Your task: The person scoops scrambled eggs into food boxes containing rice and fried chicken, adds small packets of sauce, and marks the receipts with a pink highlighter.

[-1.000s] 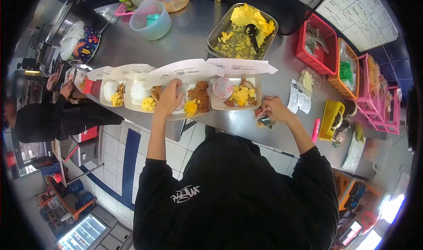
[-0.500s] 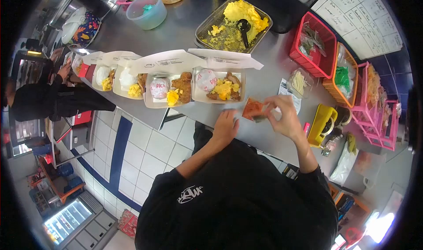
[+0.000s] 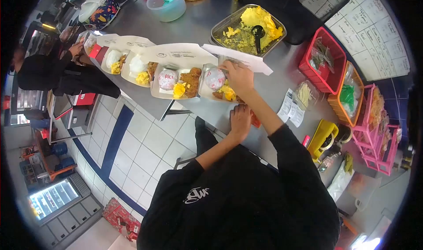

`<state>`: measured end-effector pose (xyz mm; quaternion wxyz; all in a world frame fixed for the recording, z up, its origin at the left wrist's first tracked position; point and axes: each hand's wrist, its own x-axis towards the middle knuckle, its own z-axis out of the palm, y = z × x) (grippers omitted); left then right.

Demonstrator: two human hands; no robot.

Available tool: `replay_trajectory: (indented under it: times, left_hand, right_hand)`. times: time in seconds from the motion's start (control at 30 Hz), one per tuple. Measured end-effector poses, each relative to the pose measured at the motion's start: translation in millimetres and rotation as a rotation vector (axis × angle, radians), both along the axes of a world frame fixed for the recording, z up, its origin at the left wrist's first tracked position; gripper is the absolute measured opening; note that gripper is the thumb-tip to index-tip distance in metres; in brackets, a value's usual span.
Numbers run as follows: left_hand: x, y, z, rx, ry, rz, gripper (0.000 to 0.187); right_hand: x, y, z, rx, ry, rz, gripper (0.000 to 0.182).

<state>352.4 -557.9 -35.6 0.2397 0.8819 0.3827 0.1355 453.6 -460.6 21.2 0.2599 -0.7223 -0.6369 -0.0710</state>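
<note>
Open paper meal boxes stand in a row on the steel counter, with wrapped rice, fried chicken and yellow food inside. My right hand [image 3: 238, 76] reaches into the nearest box [image 3: 202, 90], above its chicken and beside the wrapped rice [image 3: 215, 78]; its fingers are bent and anything in them is hidden. My left hand [image 3: 240, 121] is closed at the counter's front edge, next to a red packet [image 3: 254, 119] that is partly covered by my right forearm. Another box [image 3: 155, 93] to the left holds wrapped rice [image 3: 168, 79], chicken [image 3: 190, 82] and yellow food [image 3: 179, 90].
Behind the boxes is a tray [image 3: 214, 31] of yellow food with a black spoon [image 3: 258, 39]. Red [image 3: 317, 76] and orange baskets [image 3: 339, 101], a yellow container [image 3: 322, 140] and paper slips [image 3: 291, 108] lie right. A person [image 3: 42, 73] stands far left.
My right hand has moved left from the red packet into the nearest box. My left hand has shifted slightly right, beside the packet. The view has shifted.
</note>
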Motion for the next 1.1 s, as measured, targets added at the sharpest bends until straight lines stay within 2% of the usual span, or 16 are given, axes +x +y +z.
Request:
replay_trajectory:
  times: [0.13, 0.2, 0.27, 0.37, 0.43, 0.47, 0.5, 0.53, 0.6, 0.7, 0.8, 0.83, 0.93, 0.97, 1.07, 1.1]
  left_hand:
    - [-3.1, 5.2, -3.4, -0.011, -0.026, -0.056, 0.023]
    - [-5.7, 10.0, -12.2, -0.158, -0.039, -0.128, 0.019]
    - [-7.7, 11.2, -26.0, -0.290, -0.258, -0.155, 0.014]
    - [-24.3, 16.6, 38.7, -0.352, -0.308, -0.301, 0.012]
    - [-38.8, 24.0, 59.9, -0.455, -0.322, -0.358, 0.011]
    - [-48.0, 31.1, 68.2, -0.522, -0.343, -0.391, 0.012]
    - [-58.9, 40.8, 77.4, -0.532, -0.280, -0.378, 0.011]
    - [-68.6, 53.0, 89.0, -0.535, -0.217, -0.359, 0.010]
    - [-83.8, 79.6, 126.7, -0.579, -0.172, -0.332, 0.011]
    - [-104.6, 140.3, 157.6, -0.322, -0.104, -0.346, 0.008]
    - [-113.3, 192.7, 177.0, -0.116, -0.095, -0.247, 0.006]
    - [-115.2, 207.3, 177.1, -0.047, -0.074, -0.224, 0.006]
    - [-114.1, 240.0, 163.9, 0.120, -0.026, -0.209, 0.007]
    - [-112.7, 247.7, 159.9, 0.154, -0.011, -0.234, 0.009]
    - [-105.3, 260.0, 142.4, 0.179, -0.019, -0.279, 0.010]
    - [-101.1, 261.9, 134.6, 0.174, -0.033, -0.289, 0.011]
  right_hand:
    - [1.4, -64.4, 62.8, 0.155, 0.233, -0.176, 0.029]
    - [18.7, -117.5, 71.1, 0.174, 0.272, -0.326, 0.026]
    - [34.9, -183.4, 70.5, 0.172, 0.285, -0.510, 0.022]
    - [59.8, -295.1, 57.6, 0.303, -0.010, -0.811, 0.022]
    - [68.9, -373.2, 51.8, 0.311, -0.144, -1.151, 0.018]
    - [75.2, -413.1, 45.6, 0.358, -0.080, -1.302, 0.015]
    - [81.6, -456.8, 31.9, 0.271, -0.096, -1.469, 0.014]
    - [84.6, -484.8, 31.2, 0.217, 0.081, -1.605, 0.016]
    - [102.8, -543.3, -1.8, 0.163, 0.136, -1.573, 0.020]
    - [137.3, -564.8, -24.8, 0.011, 0.146, -1.376, 0.023]
    - [158.5, -553.5, -23.3, -0.097, 0.442, -1.412, 0.024]
    - [163.2, -554.4, -19.8, -0.161, 0.547, -1.366, 0.028]
    - [163.6, -572.1, -21.3, -0.048, 0.574, -1.164, 0.030]
    - [160.1, -579.5, -9.1, -0.284, 0.556, -1.193, 0.029]
    - [164.3, -620.2, -16.8, -0.364, 0.689, -1.072, 0.030]
    - [169.7, -619.5, -11.5, -0.421, 0.735, -1.100, 0.030]
